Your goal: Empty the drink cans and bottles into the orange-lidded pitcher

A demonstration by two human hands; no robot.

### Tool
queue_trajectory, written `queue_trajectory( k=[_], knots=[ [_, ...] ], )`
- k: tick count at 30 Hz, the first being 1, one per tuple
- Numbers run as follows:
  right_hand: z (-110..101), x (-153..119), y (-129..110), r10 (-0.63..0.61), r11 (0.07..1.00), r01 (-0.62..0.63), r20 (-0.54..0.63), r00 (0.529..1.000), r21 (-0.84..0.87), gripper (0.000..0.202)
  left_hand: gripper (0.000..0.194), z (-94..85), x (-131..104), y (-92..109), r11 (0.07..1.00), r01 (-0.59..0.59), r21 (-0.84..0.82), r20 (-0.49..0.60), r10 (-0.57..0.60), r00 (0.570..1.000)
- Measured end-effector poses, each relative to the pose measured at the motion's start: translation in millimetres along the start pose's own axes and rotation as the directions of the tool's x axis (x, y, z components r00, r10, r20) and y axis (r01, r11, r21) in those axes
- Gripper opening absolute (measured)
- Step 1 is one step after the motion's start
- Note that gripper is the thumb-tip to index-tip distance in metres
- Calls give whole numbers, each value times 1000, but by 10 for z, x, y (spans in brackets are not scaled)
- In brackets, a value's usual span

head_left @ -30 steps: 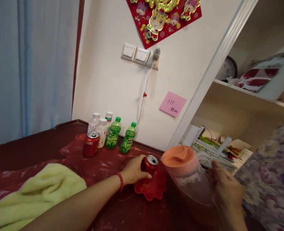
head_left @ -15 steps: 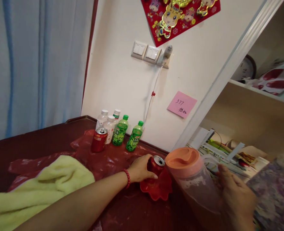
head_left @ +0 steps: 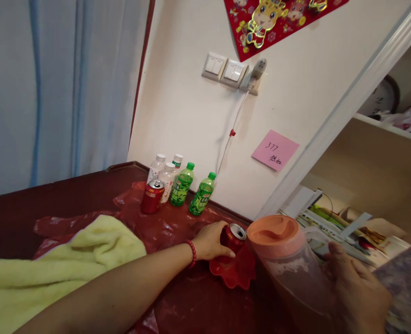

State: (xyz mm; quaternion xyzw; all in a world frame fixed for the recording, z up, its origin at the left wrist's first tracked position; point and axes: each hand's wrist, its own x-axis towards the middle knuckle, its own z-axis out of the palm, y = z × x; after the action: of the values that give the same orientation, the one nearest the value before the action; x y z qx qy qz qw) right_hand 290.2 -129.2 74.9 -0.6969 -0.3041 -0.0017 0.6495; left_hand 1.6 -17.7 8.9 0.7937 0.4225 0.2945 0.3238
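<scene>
My left hand (head_left: 210,242), with a red bead bracelet at the wrist, is closed around an opened red drink can (head_left: 234,239). The can is at a red scalloped funnel-like dish (head_left: 234,271); whether it rests inside is hard to tell. My right hand (head_left: 356,283) grips the handle of a clear plastic pitcher (head_left: 296,273) with an orange lid (head_left: 274,229). The pitcher is tilted, its lid close to the can. I see no liquid running between them.
At the back stand another red can (head_left: 153,197), two green tea bottles (head_left: 182,185) and several white-capped bottles (head_left: 167,178) on red plastic sheeting (head_left: 132,208). A yellow towel (head_left: 104,250) lies at left. Shelves (head_left: 375,195) are on the right.
The view has shifted slightly, so everything sits a little further right. Both hands keep their grips on the can and the pitcher, which hold nearly the same places relative to each other.
</scene>
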Motion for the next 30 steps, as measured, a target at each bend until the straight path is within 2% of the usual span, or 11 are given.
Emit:
queue_trajectory(
  k=[7, 13, 18, 25, 30],
  knots=[
    [27, -15, 12, -4, 1000, 3, 19, 1000, 16, 71, 80, 36, 16, -38, 1000, -5, 5, -15, 5, 1000],
    [-16, -31, -31, 21, 998, -20, 27, 999, -67, 71, 83, 57, 33, -53, 999, -9, 33, 0, 9, 1000],
    [-24, -89, -137, -16, 996, 16, 4, 1000, -86, 66, 80, 60, 31, -47, 999, -12, 37, -4, 13, 1000],
    [-50, -202, -340, 13, 989, -12, 5, 1000, -151, 55, 85, 76, 33, -52, 999, -14, 36, 4, 14, 1000],
    [-48, -203, -258, -6, 996, 6, 4, 1000, -87, 54, 84, 68, 31, -36, 999, -22, 49, 17, 21, 1000]
  ],
)
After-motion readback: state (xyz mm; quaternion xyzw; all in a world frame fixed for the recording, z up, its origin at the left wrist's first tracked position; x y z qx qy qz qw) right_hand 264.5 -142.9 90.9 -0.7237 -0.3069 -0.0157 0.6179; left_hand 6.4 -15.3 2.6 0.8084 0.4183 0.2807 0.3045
